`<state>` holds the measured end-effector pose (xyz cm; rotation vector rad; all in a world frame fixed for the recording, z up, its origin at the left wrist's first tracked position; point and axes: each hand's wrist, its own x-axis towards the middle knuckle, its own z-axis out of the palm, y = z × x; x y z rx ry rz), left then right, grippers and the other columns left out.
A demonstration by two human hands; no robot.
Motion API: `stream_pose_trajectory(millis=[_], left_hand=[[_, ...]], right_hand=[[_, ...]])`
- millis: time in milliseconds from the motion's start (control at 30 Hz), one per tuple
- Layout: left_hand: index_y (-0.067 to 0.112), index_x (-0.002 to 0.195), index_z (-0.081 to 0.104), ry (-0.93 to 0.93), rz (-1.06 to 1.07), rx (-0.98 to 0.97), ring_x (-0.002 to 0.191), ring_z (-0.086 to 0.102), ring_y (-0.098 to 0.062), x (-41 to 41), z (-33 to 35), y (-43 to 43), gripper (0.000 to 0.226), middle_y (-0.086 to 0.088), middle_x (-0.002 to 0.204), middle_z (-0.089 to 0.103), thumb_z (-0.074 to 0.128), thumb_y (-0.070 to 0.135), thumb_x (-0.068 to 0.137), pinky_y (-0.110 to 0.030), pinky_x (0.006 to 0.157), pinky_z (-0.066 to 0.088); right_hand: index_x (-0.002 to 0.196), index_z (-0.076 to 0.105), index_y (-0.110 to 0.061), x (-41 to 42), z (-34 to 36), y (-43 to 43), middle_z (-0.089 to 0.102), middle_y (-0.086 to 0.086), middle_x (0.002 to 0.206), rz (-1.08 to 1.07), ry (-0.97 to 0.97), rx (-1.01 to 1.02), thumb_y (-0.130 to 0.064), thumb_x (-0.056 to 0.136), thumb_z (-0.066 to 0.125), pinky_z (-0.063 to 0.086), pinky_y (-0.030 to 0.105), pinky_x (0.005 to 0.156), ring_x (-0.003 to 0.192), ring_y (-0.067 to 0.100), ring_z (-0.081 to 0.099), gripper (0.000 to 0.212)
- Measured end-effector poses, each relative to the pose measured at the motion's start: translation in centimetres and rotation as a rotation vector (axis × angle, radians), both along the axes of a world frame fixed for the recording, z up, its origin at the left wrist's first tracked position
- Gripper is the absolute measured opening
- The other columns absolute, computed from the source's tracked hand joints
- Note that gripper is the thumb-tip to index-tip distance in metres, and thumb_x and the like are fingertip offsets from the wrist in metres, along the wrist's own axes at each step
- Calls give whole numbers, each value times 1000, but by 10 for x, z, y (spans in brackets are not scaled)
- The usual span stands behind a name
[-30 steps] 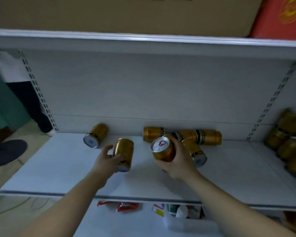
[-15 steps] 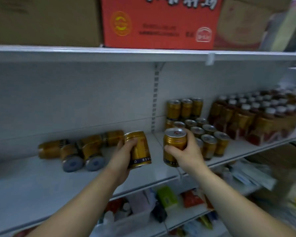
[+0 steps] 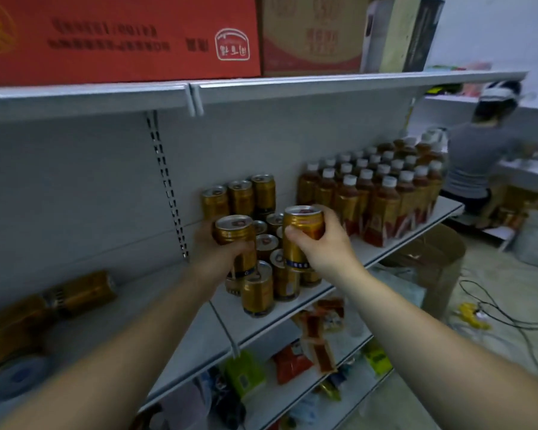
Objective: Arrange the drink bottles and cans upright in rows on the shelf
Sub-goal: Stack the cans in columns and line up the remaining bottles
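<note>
Your view has swung right along the shelf [image 3: 156, 293], bringing the rows of bottles [image 3: 382, 193] closer. Both your hands now hover over the standing cans [image 3: 258, 290]. Your left hand [image 3: 218, 252] grips the left can [image 3: 235, 234], now upright rather than tilted; your right hand [image 3: 326, 246] wraps the right can [image 3: 303, 225].

Lying cans [image 3: 84, 290] blurred, leftmost cut off by frame edge

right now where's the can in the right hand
In the head view the right hand holds the gold can upright above the standing cans, beside the left-hand can and left of the bottles.
</note>
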<state>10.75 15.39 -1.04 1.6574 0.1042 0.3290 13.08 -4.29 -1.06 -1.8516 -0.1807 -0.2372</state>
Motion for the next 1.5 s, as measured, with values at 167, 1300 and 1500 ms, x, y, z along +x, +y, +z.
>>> stream_pose_trajectory(millis=[167,1300,1500], left_hand=[[45,88,52,-11,97,-12,80,61,4,57,-11,18,51,20,88,66,83,14,63,-25,68,49],[26,150,10,698,222,571,138,29,-24,39,-24,23,93,-5,155,22,67,49,80,-32,105,32],[31,149,15,713,351,753,140,26,-21,-35,-13,44,83,2,158,15,61,52,84,-31,107,28]], right_hand=[[110,44,-44,62,-2,19,59,-21,101,92,11,-50,-58,55,77,44,18,73,93,-5,56,65],[145,30,-17,186,38,65,36,12,145,563,-459,-1026,-80,76,43,37,41,96,127,32,40,94],[147,27,-17,135,55,124,35,11,148,778,-484,-1068,-73,81,47,39,41,99,128,31,39,90]])
